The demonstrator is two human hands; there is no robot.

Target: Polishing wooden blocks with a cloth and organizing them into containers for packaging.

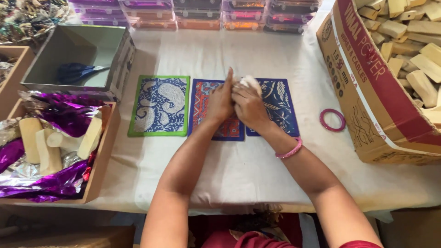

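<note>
White cloth covers the table (257,170). At its middle, the left hand (220,102) and right hand (248,106) press together around a small pale lump (250,81), fingers curled closed on it, just above the red mat (212,115) and dark blue mat (281,108); a green-edged mat (160,105) lies at nine o'clock. A pink ring (332,120) sits at three o'clock, by the carton of wooden blocks (381,105). Seemingly the lump is being worked between the palms; setting it down would call for parting the hands over a mat.
</note>
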